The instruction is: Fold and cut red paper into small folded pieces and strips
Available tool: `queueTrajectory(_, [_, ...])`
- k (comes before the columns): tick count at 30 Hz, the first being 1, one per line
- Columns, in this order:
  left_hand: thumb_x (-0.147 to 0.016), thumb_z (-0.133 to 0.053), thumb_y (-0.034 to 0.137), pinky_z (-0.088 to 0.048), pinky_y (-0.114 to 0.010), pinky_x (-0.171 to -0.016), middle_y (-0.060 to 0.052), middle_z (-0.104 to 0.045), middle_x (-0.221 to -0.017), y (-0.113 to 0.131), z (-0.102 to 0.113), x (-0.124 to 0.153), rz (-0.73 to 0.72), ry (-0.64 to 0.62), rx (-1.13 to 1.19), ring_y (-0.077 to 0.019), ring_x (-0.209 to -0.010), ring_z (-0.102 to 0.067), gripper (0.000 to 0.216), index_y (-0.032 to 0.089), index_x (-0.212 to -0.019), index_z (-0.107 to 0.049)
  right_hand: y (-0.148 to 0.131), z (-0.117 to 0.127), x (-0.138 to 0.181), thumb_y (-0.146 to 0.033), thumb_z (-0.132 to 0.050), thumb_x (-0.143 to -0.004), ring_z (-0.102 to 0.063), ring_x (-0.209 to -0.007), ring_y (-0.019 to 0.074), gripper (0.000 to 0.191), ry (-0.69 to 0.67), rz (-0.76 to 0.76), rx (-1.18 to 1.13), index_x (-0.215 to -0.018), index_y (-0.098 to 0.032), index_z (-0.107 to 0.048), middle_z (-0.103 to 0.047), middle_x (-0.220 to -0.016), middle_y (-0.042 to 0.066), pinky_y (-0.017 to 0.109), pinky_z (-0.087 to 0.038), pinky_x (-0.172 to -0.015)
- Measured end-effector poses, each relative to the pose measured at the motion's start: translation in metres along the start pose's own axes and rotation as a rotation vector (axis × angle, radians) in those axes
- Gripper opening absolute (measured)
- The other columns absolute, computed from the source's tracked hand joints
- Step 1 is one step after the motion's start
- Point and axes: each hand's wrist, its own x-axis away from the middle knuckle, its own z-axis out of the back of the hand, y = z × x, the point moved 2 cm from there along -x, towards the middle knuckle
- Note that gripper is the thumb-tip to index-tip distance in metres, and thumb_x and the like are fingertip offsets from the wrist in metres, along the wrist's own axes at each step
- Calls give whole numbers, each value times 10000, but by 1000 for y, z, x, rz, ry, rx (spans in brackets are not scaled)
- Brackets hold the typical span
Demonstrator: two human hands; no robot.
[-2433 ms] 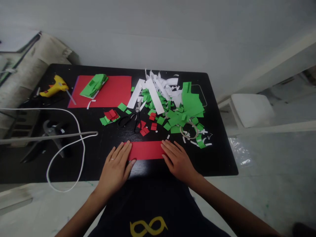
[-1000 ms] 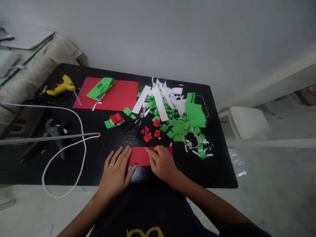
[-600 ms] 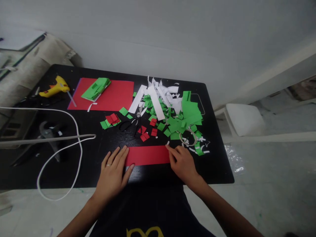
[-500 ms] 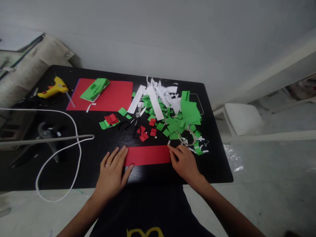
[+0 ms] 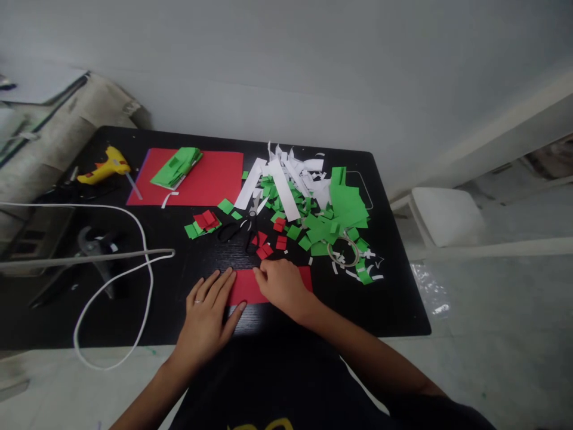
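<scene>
A long red paper strip (image 5: 246,289) lies flat on the black table in front of me. My left hand (image 5: 208,313) rests open on its left end, fingers stretched out and thumb spread along the near edge. On the middle of the strip sits my right hand (image 5: 283,289), its fingers curled into a loose fist and its knuckles and thumb side against the paper. Nothing shows inside that fist. Just beyond the strip are small red paper pieces (image 5: 281,242) and black-handled scissors (image 5: 253,216) with partly spread blades.
Green paper pieces (image 5: 347,206), white paper strips (image 5: 286,191) and a tape ring (image 5: 330,254) crowd the back right. A yellow glue gun (image 5: 107,166) lies beside a red sheet (image 5: 219,179) bearing folded green paper (image 5: 176,167). A white cable (image 5: 145,239) loops at left.
My right hand has slid left from the strip's right end to its middle, its fingers now curled. The left hand stays on the left end. The camera view has shifted slightly.
</scene>
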Motion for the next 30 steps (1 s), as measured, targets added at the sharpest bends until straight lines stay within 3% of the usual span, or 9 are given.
queueTrajectory(14, [-1008,-575,412,-327,-556,-1184,-163,-626,-1509,-1,-1,2,13,10,18,-393,-1407,-543,631,159,-1569,-438,63,23,19,-302,-628,-1005,-672,-664,201,346,55,-149,-55,-682,-213,-713,-739,-699,58,297,-325,-600])
queueTrajectory(22, [-1014,-563,401,-318,-563,-1182,-169,-622,-1509,-1,-2,3,6,17,14,-394,-1409,-533,610,167,-1560,-421,104,36,37,-255,-624,-995,-559,-542,167,422,157,-193,-92,-575,-216,-593,-641,-577,16,305,-300,-573])
queueTrajectory(28, [-1008,-583,417,-380,-545,-1146,-181,-592,-1510,0,12,-3,93,30,191,-375,-1419,-521,550,187,-1493,-463,95,37,40,-274,-609,-1000,-538,-543,155,421,269,-113,-233,-590,-219,-531,-605,-577,-6,305,-350,-603])
queueTrajectory(30, [-1001,-592,407,-455,-492,-1057,-151,-688,-1346,8,18,-15,137,60,274,-335,-1268,-627,382,210,-1328,-583,82,33,39,-275,-628,-996,-590,-587,156,339,259,-21,-332,-665,-215,-585,-645,-629,-8,288,-392,-627])
